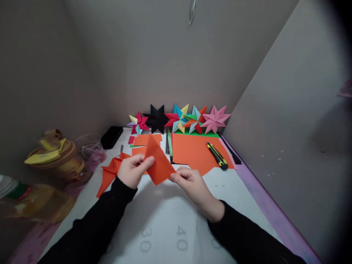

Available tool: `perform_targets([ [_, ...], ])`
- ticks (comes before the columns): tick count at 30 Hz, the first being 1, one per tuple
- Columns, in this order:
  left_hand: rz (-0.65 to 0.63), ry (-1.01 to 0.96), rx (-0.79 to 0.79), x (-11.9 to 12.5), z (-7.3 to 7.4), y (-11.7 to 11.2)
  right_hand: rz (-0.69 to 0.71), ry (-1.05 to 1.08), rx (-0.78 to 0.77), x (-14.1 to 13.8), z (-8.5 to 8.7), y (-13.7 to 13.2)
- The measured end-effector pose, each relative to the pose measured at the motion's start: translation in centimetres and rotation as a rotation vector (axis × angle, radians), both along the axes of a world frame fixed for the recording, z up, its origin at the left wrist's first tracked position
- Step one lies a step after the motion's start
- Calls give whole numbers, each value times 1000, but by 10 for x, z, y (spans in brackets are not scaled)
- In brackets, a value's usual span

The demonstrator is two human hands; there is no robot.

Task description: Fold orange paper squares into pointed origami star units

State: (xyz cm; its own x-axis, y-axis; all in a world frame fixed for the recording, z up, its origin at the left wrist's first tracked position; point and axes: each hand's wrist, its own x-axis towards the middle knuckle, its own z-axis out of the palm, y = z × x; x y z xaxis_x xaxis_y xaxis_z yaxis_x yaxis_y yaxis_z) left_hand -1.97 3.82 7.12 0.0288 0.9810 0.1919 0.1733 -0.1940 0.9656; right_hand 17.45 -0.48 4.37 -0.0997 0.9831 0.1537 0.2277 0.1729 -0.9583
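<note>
An orange sheet of paper (pixel 159 165) is held up above the white table surface, tilted so one corner points down. My left hand (pixel 133 169) pinches its left edge, thumb on the near face. At the right corner, my right hand (pixel 192 183) grips it between thumb and fingers. Beside my left wrist lie folded orange paper pieces (pixel 108 174), partly hidden by that hand. Behind the held sheet are smaller orange paper pieces (pixel 147 140). A stack of orange paper (pixel 189 148) lies farther right, with a yellow and black utility knife (pixel 217 156) on top.
Folded paper stars, among them a black one (pixel 157 119) and a pink one (pixel 216 119), lean against the back wall. A black phone (pixel 111 137), a clear plastic cup (pixel 92 146), a brown pot (pixel 63 154) and a bottle (pixel 35 200) stand along the left.
</note>
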Motion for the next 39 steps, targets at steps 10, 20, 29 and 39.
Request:
perform_targets([
  [10,-235,374,74,19,-9,-9,-88,142,85,6,-9,8],
  [20,-413,170,-96,15,-16,-5,-34,450,-118,4,-14,11],
  [29,-397,110,-140,16,-18,-6,-47,425,-134,2,-15,11],
  [39,-332,340,286,14,-19,-9,143,69,-103,2,-9,8],
])
